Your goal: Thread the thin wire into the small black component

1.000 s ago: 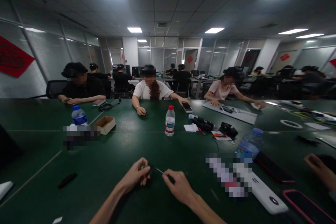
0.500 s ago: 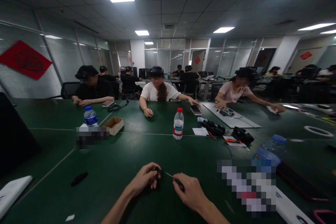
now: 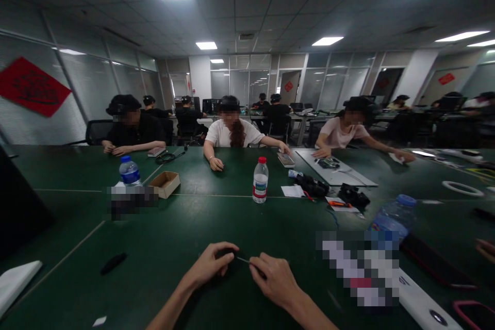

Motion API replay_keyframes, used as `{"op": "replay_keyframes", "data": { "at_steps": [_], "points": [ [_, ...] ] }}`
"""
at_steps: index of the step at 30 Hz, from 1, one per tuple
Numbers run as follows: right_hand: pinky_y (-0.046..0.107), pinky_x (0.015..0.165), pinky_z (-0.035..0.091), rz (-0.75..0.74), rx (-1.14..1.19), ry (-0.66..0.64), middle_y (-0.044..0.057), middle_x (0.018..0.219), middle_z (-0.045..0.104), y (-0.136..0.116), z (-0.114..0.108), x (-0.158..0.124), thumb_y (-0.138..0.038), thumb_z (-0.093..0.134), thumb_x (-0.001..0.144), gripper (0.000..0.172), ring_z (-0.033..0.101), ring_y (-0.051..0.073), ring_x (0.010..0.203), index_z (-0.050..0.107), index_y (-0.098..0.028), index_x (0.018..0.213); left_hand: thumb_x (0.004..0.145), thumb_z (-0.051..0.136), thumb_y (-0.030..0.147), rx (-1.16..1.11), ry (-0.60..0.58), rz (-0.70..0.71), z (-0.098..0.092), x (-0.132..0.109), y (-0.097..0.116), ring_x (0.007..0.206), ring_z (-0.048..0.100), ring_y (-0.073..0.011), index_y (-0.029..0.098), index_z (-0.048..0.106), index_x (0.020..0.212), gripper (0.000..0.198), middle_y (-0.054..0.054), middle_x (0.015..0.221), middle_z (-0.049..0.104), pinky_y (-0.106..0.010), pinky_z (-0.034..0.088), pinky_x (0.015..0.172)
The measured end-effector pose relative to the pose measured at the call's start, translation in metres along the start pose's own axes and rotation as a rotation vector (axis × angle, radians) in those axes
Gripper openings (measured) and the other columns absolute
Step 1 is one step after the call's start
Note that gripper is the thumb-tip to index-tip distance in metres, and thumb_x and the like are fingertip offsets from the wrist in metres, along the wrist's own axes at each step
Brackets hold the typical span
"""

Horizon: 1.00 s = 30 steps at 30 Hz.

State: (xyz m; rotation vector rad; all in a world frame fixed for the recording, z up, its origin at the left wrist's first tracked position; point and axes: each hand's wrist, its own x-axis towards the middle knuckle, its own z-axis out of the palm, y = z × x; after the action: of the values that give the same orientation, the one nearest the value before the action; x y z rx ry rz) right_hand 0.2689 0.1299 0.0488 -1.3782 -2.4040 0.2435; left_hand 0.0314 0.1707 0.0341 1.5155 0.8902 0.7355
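Note:
Low in the middle of the view, my right hand [image 3: 274,277] is closed around a thin tool that looks like a small screwdriver [image 3: 243,260]. Its slim metal shaft points left, and its dark handle is mostly hidden in my fingers. My left hand [image 3: 214,265] is curled with thumb and fingers pinched near the shaft's tip. Something small and dark seems to be between those fingers, too hidden to name. Both hands are just above the green table [image 3: 185,237]. To the left lies a small black object [image 3: 113,263].
A red-capped bottle [image 3: 260,180] stands ahead. An open cardboard box [image 3: 165,184] and a blue-capped bottle [image 3: 130,171] are at left. A large bottle [image 3: 394,216], a dark phone-like slab [image 3: 435,263] and a white device [image 3: 421,301] lie right. People sit opposite.
My left thumb and fingers have drawn together into a tighter pinch, and my right hand with the tool has shifted slightly left. The whole view has turned a little.

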Motion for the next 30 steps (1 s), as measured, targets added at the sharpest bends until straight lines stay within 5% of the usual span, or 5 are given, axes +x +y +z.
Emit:
{"op": "replay_keyframes", "data": {
  "at_steps": [15,30],
  "points": [
    [0.021,0.057,0.037,0.042,0.000,0.026,0.005,0.084,0.065,0.001,0.005,0.000,-0.032,0.038,0.097,0.032,0.057,0.012,0.065,0.068,-0.021,0.104,0.077,0.071,0.037,-0.150,0.014,0.034,0.005,0.003,-0.005,0.060,0.056,-0.0120,0.016,0.058,0.101,0.034,0.002,0.072,0.057,-0.023,0.043,0.056],
    [0.021,0.056,0.036,-0.090,-0.032,0.081,0.001,0.077,0.065,0.001,0.012,-0.001,-0.026,0.040,0.096,0.027,0.057,0.011,0.062,0.066,-0.021,0.097,0.084,0.048,0.065,-0.322,0.326,-0.041,0.032,0.016,-0.015,0.040,0.031,-0.0050,0.024,0.042,0.089,0.042,0.009,0.058,0.044,-0.015,0.016,0.038]
  ]
}}
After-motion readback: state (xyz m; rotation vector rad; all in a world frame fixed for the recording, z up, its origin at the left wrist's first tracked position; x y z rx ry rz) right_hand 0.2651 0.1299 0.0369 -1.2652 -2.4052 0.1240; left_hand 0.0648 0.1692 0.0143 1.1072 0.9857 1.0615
